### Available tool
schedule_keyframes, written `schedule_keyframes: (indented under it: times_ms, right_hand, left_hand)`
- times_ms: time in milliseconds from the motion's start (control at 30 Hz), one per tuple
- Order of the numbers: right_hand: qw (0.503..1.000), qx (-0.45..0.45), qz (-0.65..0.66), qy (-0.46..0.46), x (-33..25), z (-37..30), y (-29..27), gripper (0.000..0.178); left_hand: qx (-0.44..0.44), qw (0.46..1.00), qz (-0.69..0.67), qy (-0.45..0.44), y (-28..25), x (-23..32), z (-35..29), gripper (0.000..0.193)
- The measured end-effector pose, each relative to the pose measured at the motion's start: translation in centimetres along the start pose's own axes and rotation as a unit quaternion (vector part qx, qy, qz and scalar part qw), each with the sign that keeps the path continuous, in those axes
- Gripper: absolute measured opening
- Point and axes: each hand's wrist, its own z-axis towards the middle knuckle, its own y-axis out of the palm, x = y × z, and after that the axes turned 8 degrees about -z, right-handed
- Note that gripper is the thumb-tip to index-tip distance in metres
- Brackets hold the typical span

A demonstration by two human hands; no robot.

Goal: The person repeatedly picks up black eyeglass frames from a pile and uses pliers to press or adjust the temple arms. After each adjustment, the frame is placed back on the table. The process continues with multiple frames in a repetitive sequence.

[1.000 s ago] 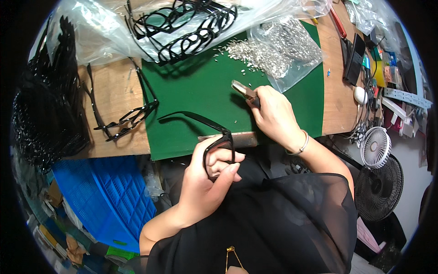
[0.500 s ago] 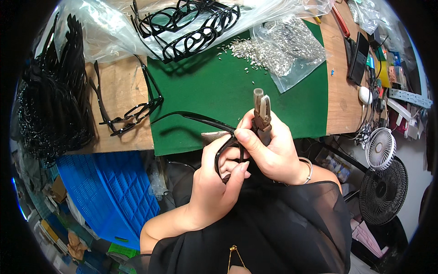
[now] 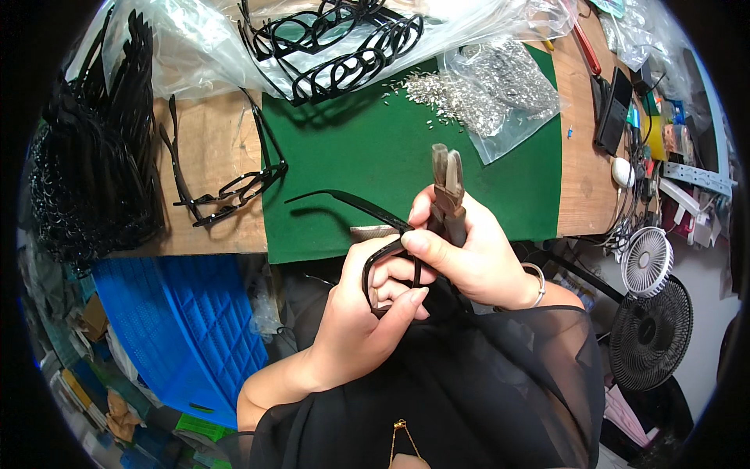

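A black eyeglass frame (image 3: 366, 273) is in my left hand (image 3: 351, 320), the fingers curled through and around its rim. One temple arm (image 3: 363, 209) of it stretches out to the far left over the green mat (image 3: 344, 156). My right hand (image 3: 488, 258) grips a pair of pliers (image 3: 448, 191), jaws pointing away from me. Its thumb also presses on the frame near the hinge, which the fingertips partly hide. Close to my left fingers, a pale strip (image 3: 373, 232) shows at the mat's near edge.
Black frames (image 3: 355, 66) lie on plastic at the back, beside small silvery pieces (image 3: 437, 95) and their clear bag (image 3: 512, 94). Another pair of glasses (image 3: 234, 195) and a large black bundle (image 3: 94, 180) are at left. Below stands a blue crate (image 3: 183, 328); at right, fans (image 3: 648, 262).
The view has shifted slightly, moving the table things a little to the right. Both hands keep their holds on the frame and pliers, and the temple arm is tilted slightly differently.
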Motion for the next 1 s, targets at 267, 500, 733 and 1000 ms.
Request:
schedule_keyframes:
  times_ms: [267,500,733,1000]
  right_hand:
    - [0.997,0.01,-0.021,-0.076,0.4,-0.3,0.0,0.019]
    - [0.835,-0.159,-0.47,-0.239,0.0,-0.2,-3.0,0.018]
    - [0.789,-0.2,-0.505,-0.288,-0.1,0.7,-3.2,0.02]
    - [0.759,-0.101,-0.512,-0.39,2.2,1.5,-3.7,0.019]
  left_hand:
    - [-0.004,0.999,-0.041,-0.017,-0.5,0.8,-0.6,0.046]
    - [-0.03,0.997,0.057,-0.042,-1.5,2.7,-2.6,0.037]
    - [-0.05,0.955,0.291,0.004,-1.0,2.5,-2.5,0.031]
    - [-0.115,0.866,0.467,0.139,-1.6,2.2,-1.0,0.028]
